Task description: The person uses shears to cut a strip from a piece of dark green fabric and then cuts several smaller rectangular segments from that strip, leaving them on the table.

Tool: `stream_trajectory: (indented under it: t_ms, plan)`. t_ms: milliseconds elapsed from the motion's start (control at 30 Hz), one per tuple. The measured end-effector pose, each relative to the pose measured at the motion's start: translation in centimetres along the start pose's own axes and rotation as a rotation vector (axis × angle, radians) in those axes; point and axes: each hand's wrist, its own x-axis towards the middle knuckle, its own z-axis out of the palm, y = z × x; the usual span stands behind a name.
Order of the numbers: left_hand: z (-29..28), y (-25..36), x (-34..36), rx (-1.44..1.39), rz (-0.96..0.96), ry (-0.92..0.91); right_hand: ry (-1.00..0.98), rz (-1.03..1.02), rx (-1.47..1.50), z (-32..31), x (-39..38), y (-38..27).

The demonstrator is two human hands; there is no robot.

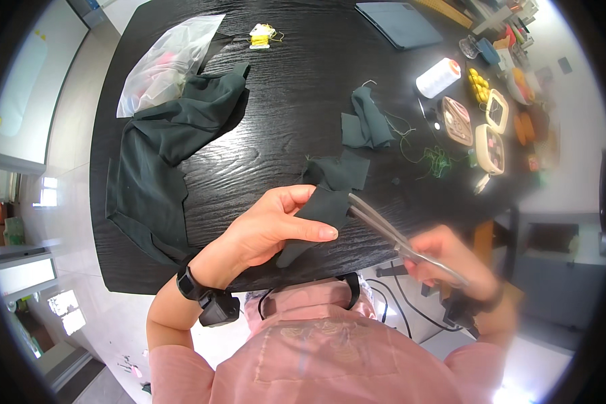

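Note:
My left hand point(269, 225) pinches a piece of dark green fabric point(324, 207) between thumb and fingers, just over the table's near edge. In my right hand point(451, 259) is a pair of metal scissors point(384, 229), its fingers wrapped round the handles. The scissors' tips meet the right edge of the held fabric; whether the blades are parted I cannot make out. Just beyond my left hand lies more green cloth point(347, 172), perhaps joined to the held piece. Farther off rests a crumpled green scrap point(367, 121) with loose thread at its edges.
Across the black table's point(283, 121) left side spreads a large green cloth point(148, 155), beside a translucent plastic bag point(172, 64). Yellow thread point(260, 38) sits at the back. To the right are a white thread spool point(439, 77), tangled green thread point(438, 161), a sewing case point(489, 148) and a grey tablet point(398, 25).

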Motion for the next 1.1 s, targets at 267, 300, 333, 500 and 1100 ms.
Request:
stream_trajectory:
  t_ms: [267,300,333,500,1100]
  plan:
    - [0.6,-0.5,0.0,0.084,0.196,0.124,0.022,-0.049,-0.014,0.0,0.2,0.4]
    - [0.6,-0.5,0.0,0.051,0.220,0.124,0.020,-0.049,-0.013,-0.1,0.2,0.5]
    - [0.6,-0.5,-0.1,0.018,0.243,0.123,0.019,-0.036,-0.013,-0.2,0.3,0.6]
    - [0.5,-0.1,-0.4,0.014,0.240,0.046,0.007,-0.029,0.001,0.1,0.4,0.7]
    - [0.7,-0.3,0.1,-0.145,0.207,-0.047,-0.021,-0.023,0.057,0.6,-0.1,0.8]
